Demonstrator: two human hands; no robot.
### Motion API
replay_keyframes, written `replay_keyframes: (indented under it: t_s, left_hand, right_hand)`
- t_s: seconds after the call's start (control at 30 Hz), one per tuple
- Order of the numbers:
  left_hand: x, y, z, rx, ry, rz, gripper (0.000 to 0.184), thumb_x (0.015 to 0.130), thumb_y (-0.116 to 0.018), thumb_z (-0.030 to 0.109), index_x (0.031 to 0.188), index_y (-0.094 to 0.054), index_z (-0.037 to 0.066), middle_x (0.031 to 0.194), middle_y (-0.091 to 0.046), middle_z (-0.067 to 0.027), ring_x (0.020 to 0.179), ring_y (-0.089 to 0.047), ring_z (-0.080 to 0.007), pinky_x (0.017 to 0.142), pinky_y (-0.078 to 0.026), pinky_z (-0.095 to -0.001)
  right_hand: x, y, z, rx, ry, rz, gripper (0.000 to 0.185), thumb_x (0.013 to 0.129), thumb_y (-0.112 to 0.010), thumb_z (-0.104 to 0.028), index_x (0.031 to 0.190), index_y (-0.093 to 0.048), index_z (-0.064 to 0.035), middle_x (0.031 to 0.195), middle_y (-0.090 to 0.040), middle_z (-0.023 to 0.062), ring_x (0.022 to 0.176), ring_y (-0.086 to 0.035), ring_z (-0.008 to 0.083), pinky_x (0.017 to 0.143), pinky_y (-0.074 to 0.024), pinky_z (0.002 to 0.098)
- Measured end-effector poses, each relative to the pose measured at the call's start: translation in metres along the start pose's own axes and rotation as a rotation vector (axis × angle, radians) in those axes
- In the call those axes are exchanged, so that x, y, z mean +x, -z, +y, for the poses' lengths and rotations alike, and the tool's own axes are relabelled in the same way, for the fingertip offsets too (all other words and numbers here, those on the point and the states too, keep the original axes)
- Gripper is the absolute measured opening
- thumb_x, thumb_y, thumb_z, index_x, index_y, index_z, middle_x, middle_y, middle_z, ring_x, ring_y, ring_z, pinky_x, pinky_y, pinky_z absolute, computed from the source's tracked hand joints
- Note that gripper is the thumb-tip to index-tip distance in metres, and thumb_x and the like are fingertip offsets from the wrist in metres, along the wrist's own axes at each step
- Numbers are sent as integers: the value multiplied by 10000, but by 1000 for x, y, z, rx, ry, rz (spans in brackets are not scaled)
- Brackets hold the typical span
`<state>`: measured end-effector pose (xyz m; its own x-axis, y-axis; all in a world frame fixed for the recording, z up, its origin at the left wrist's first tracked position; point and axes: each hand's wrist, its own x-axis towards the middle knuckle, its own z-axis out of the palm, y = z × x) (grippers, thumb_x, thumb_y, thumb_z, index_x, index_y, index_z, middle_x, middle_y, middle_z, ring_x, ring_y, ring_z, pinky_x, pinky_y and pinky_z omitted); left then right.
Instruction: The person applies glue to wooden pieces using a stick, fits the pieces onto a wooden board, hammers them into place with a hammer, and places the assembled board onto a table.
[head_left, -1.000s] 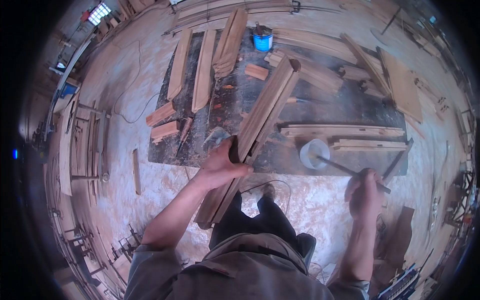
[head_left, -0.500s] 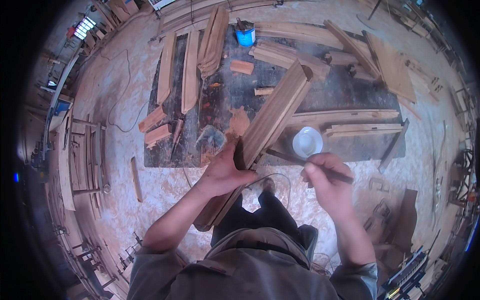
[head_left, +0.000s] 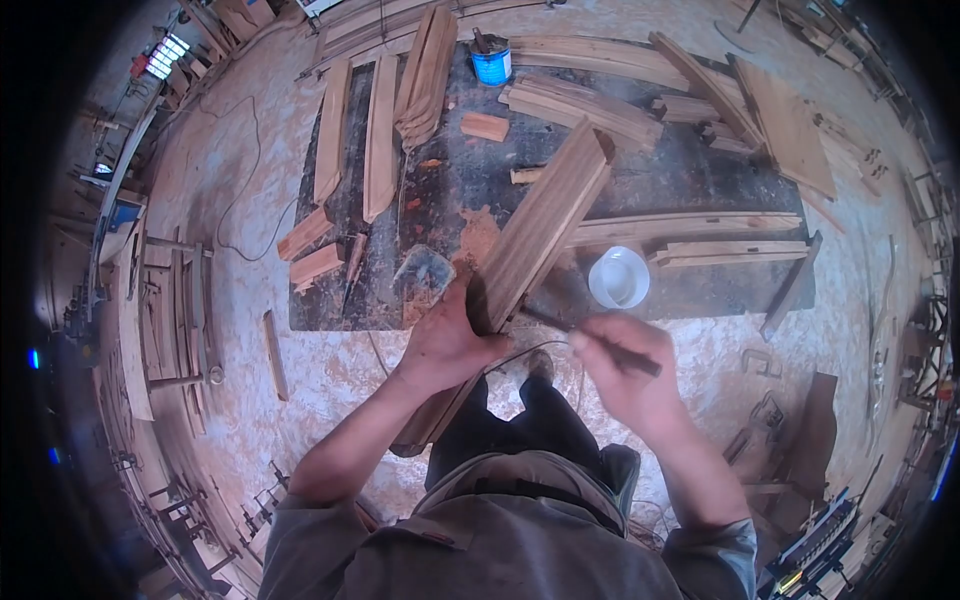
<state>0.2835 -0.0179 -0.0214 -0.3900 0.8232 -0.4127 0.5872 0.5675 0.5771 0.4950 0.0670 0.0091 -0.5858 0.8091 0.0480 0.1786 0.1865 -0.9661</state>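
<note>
A long grooved wooden beam [head_left: 548, 222] slants across the middle, its far end over the dark table and its near end by my waist. My left hand [head_left: 452, 335] is wrapped round its lower half. Between the closed fingers of my right hand [head_left: 625, 365] is a thin dark stick [head_left: 548, 319], whose tip meets the beam's right side near my left thumb. Whether the tip is in a slot is too small to tell. Right of the beam, a white bowl [head_left: 619, 278] stands at the table's near edge.
The dark table [head_left: 440, 220] bears several wooden pieces, a blue can [head_left: 491, 62] at the back and a clear container [head_left: 424, 273] left of the beam. A dark bar [head_left: 792, 286] overhangs the right edge. Clamps [head_left: 757, 425] lie on the floor, and a cable curls at the left.
My right hand has moved left from beside the bowl, bringing the stick out of the bowl to the beam. My left hand still grips the beam, which has tilted slightly.
</note>
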Motion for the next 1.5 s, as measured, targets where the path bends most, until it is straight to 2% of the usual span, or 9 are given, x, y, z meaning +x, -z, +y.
replay_keyframes:
  t_s: [0.3,0.5,0.93,1.07,1.17,1.2,1.3,1.4,1.5]
  left_hand:
    - [10,4,-20,-258,-87,-96,971,655,-809,277,1413,-327,-90,1326,-516,-255,1271,-488,-306,1080,-349,-353]
    - [9,9,-28,-223,-26,-131,987,648,-768,305,1424,-304,-93,1320,-509,-287,1264,-499,-348,1064,-379,-363]
    - [7,15,-57,-300,-13,-145,986,667,-761,363,1413,-313,-100,1278,-517,-317,1224,-524,-361,1038,-394,-380]
    - [3,26,-70,-471,-25,-136,949,652,-768,351,1393,-362,-82,1271,-524,-305,1209,-532,-344,1026,-398,-363]
    - [6,1,-129,-853,-8,-87,871,711,-759,239,1435,-363,-40,1327,-531,-174,1253,-473,-251,1063,-336,-332]
    - [5,17,-127,-1056,5,-233,833,725,-740,161,1448,-368,-16,1350,-518,-125,1244,-463,-206,1056,-331,-316]
    - [9,16,-168,-1240,196,-259,710,731,-674,122,1399,-455,28,1104,-632,-89,1022,-590,-172,904,-454,-315]
    - [10,13,-172,-989,130,-65,668,790,-679,131,1398,-437,-3,1171,-604,-117,1019,-581,-193,883,-467,-338]
    - [29,13,-182,-899,147,-228,579,788,-707,161,1302,-509,-18,1120,-624,-113,992,-589,-195,876,-469,-353]
  right_hand:
    - [-5,-15,30,435,-322,88,220,951,-618,-133,1041,-644,67,825,-679,89,691,-623,114,635,-513,242]
    - [-9,-20,30,548,-461,-10,214,951,-613,-128,1035,-632,68,823,-687,114,695,-644,140,649,-536,259]
    - [-3,-48,39,520,-345,25,233,964,-569,-119,1065,-582,91,832,-684,183,698,-672,217,633,-569,316]
    - [2,-38,37,560,-299,79,311,962,-580,-210,1036,-568,92,821,-676,202,697,-675,237,575,-570,324]
    - [7,-9,35,528,-231,207,418,952,-586,-337,1053,-566,68,845,-645,192,693,-644,246,530,-526,322]
    - [7,1,35,504,-213,255,438,958,-573,-357,1065,-563,67,845,-643,186,692,-639,241,525,-520,318]
    - [4,31,49,477,-246,381,410,971,-564,-333,1102,-561,55,861,-655,177,695,-656,244,538,-540,320]
    - [-3,44,64,419,-309,460,362,980,-557,-292,1097,-577,49,840,-663,157,672,-661,225,540,-545,312]
    - [-10,49,85,271,-378,517,339,975,-567,-272,1064,-616,51,789,-650,118,645,-645,184,536,-534,297]
